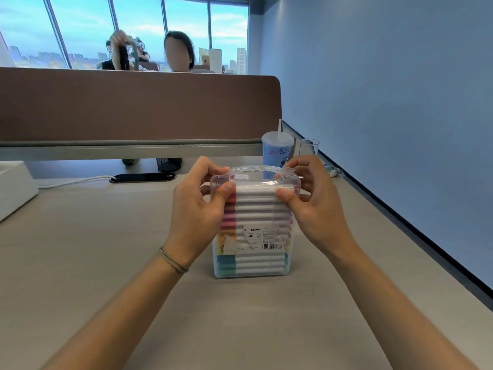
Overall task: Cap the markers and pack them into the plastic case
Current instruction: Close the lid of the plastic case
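Note:
A clear plastic case stands upright on the desk in front of me, with a carry handle at its top. Inside it lie several white markers stacked flat, their coloured caps showing at both ends. A white barcode label is stuck to the case's front. My left hand grips the top left corner of the case, thumb on the front face. My right hand grips the top right corner the same way, thumb pressed on the front. No loose markers or caps show on the desk.
A blue cup with lid and straw and a clear glass stand just behind the case. A brown desk divider runs across the back, with two people beyond it. A white box sits at the left edge; a cable port lies behind.

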Demonstrator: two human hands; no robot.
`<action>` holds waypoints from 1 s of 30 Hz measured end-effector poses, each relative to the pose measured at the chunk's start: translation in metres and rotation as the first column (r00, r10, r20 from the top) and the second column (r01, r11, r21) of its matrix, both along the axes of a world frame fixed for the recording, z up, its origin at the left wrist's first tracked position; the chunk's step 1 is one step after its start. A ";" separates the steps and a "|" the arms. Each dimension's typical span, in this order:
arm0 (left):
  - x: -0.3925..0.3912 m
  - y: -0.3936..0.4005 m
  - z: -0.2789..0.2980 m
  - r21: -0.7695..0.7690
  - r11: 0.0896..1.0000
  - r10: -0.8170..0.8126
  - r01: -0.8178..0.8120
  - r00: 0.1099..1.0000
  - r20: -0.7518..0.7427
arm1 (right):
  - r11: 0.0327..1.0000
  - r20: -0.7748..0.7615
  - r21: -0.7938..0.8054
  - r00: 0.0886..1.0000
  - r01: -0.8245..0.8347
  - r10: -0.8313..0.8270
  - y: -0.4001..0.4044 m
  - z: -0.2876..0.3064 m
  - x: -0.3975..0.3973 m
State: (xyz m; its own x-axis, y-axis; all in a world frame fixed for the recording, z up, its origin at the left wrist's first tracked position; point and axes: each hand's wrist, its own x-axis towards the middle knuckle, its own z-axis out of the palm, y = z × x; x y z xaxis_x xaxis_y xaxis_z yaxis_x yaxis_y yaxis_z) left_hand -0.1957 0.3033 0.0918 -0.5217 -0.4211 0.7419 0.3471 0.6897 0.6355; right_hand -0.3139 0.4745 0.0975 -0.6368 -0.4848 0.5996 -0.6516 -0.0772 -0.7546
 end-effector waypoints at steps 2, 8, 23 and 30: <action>0.001 -0.001 -0.002 -0.003 1.000 -0.004 0.004 1.000 0.001 | 1.000 -0.012 -0.001 1.000 0.004 -0.004 -0.001 -0.002 0.001; 0.001 -0.001 -0.006 0.012 1.000 -0.024 0.024 1.000 0.018 | 0.996 -0.095 -0.014 0.992 0.087 -0.088 -0.003 -0.009 0.001; 0.030 -0.009 -0.065 0.319 0.936 -0.243 0.148 0.928 0.283 | 0.859 -0.255 0.497 0.967 0.122 0.010 -0.005 0.046 0.009; 0.022 0.012 -0.083 0.762 0.638 -0.326 0.114 0.936 0.133 | 0.947 -0.089 0.250 0.979 0.201 -0.184 0.029 0.040 0.024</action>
